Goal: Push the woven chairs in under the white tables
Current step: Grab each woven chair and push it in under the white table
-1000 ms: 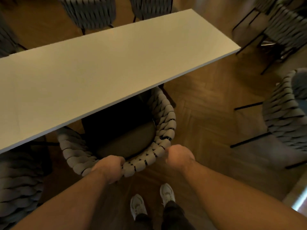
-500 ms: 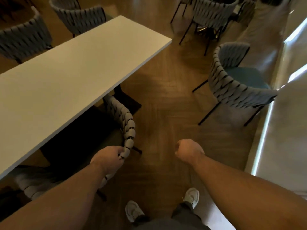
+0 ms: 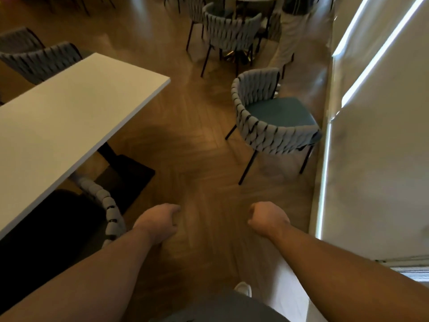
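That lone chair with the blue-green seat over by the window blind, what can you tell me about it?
The chair with the teal seat stands upright on the wooden herringbone floor, out in the open, away from the white table. Its curved back and sides are woven from thick grey bands and wrap around a flat, smooth teal seat pad. Thin black metal legs splay outward beneath it. It stands close to the pale blind on the right. Neither hand touches it, and nothing lies on the seat.

Both forearms are seen bare to the edge of view, no sleeve, watch or ring being shown on the left hand (image 3: 157, 223) or right hand (image 3: 267, 219), while dark grey trousers (image 3: 222, 307) and one white shoe (image 3: 243, 288) are worn below.
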